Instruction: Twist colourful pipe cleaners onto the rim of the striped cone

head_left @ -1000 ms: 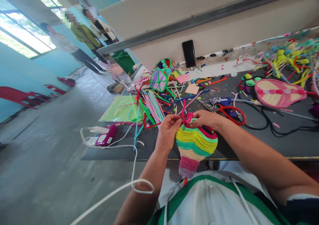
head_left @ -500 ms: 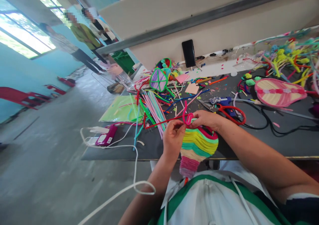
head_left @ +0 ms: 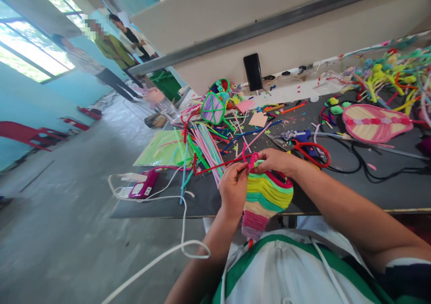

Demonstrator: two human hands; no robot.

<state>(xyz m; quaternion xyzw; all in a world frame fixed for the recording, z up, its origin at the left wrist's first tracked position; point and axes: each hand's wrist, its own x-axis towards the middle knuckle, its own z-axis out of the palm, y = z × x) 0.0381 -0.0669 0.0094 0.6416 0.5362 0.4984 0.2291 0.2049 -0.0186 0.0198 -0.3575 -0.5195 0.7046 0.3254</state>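
L hand [head_left: 233, 185]: thumb & fingertips together, pinched on the pink stem [head_left: 251, 160] at the top edge of the striped piece [head_left: 266, 191]; exact contact pt. too small to confirm. R hand [head_left: 276, 161]: clamped on the striped piece, upper R edge, thumb in front. Piece pos.: held betw. hands at front edge of dk. grey table [head_left: 353, 194], wide end up, narrow end down past the edge, nr. the wearer's torso. Bands incl. green, yellow, teal, beige & pink.

Adj. items: stem bundle [head_left: 205, 147] beyond L hand; scissors [head_left: 325, 158] w/ red-orange handles beyond R wrist; pink-edged leaf shape [head_left: 373, 122] to far R. Blk. phone [head_left: 252, 72] leans on the back panel [head_left: 215, 68]. Purple device [head_left: 144, 185] w/ white cable at L end of table.
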